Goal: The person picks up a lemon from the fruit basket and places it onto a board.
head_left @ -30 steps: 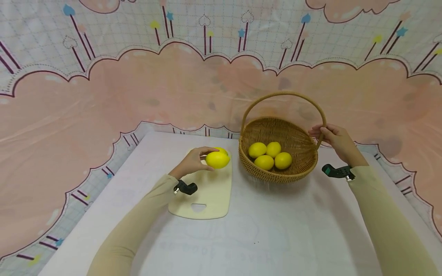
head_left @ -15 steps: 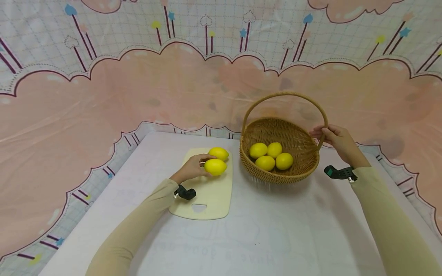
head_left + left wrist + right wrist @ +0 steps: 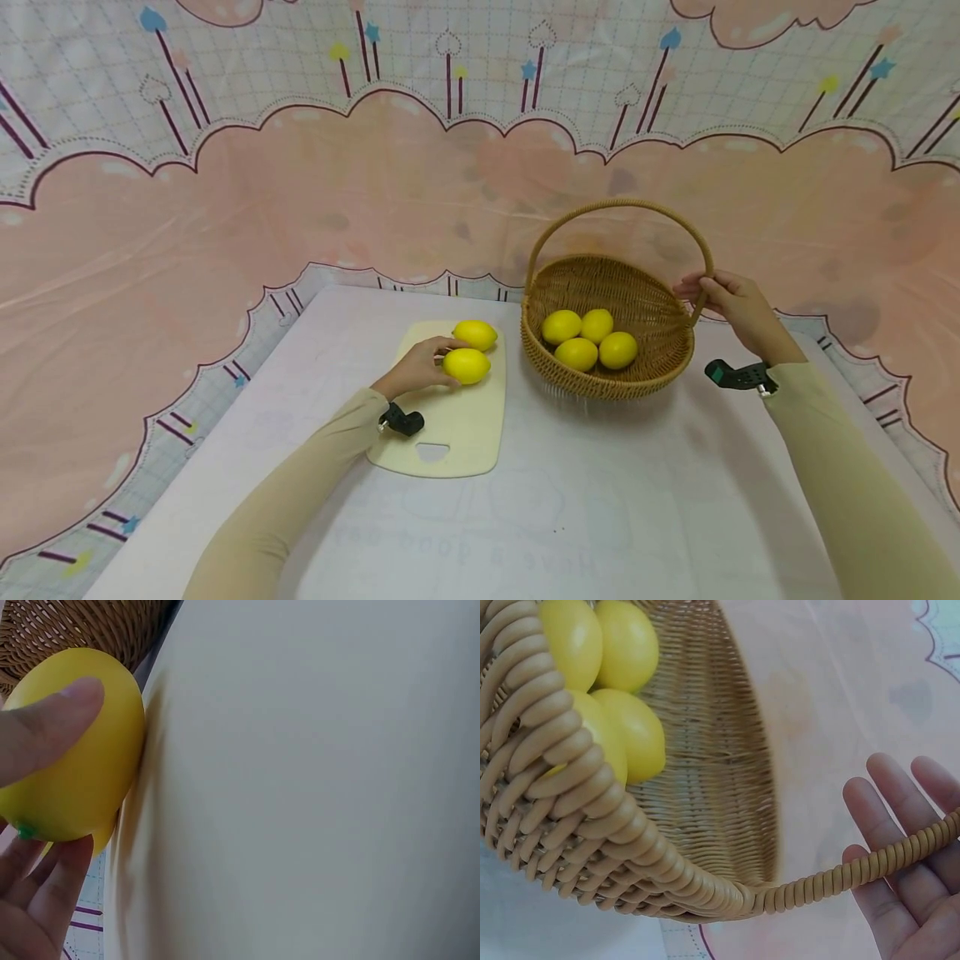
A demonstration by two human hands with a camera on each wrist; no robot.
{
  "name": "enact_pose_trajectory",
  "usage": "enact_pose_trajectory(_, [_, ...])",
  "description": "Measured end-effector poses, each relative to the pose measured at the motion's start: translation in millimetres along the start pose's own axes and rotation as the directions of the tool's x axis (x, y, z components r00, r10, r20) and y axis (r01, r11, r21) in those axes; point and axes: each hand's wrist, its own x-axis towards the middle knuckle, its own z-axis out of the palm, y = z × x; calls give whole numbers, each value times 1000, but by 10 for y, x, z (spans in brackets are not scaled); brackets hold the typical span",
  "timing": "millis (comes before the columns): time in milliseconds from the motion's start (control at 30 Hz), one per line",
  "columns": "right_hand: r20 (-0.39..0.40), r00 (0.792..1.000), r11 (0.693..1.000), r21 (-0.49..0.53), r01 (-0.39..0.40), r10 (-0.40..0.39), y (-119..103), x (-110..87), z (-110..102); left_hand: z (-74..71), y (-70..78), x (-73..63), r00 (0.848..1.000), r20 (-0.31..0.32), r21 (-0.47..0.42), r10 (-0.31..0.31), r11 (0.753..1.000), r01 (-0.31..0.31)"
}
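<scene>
My left hand (image 3: 420,367) pinches a yellow lemon (image 3: 467,367) between thumb and fingers, low over a cream cutting board (image 3: 457,425). In the left wrist view the thumb lies across the lemon (image 3: 97,772), fingertips by its green-tipped end. A second lemon (image 3: 476,335) lies just behind it on the board. On the right, my right hand (image 3: 731,304) holds the handle (image 3: 618,204) of a wicker basket (image 3: 600,385) near its lower right end, thumb in front and fingers behind. Inside the basket sit several lemons (image 3: 576,354), also visible in the right wrist view.
A white table (image 3: 600,492) carries the board and the basket, which stand side by side with a narrow gap. Behind the table hangs a pink and white patterned cloth (image 3: 412,183). Black wrist cameras (image 3: 405,419) are strapped to both wrists.
My left hand has brought its lemon down and slightly toward me on the board, uncovering more of the lemon behind. My right hand and the basket show no real movement.
</scene>
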Motion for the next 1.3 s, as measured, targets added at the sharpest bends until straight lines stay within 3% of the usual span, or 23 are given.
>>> enact_pose_trajectory(400, [-11,1000,1000,-9,6,-6,-6,14,-5,-11,22,18,999,-21,20,39,999,-38])
enact_pose_trajectory(1300, [-5,1000,999,31,14,-13,9,20,5,63,49,64,999,-15,25,37,999,-36])
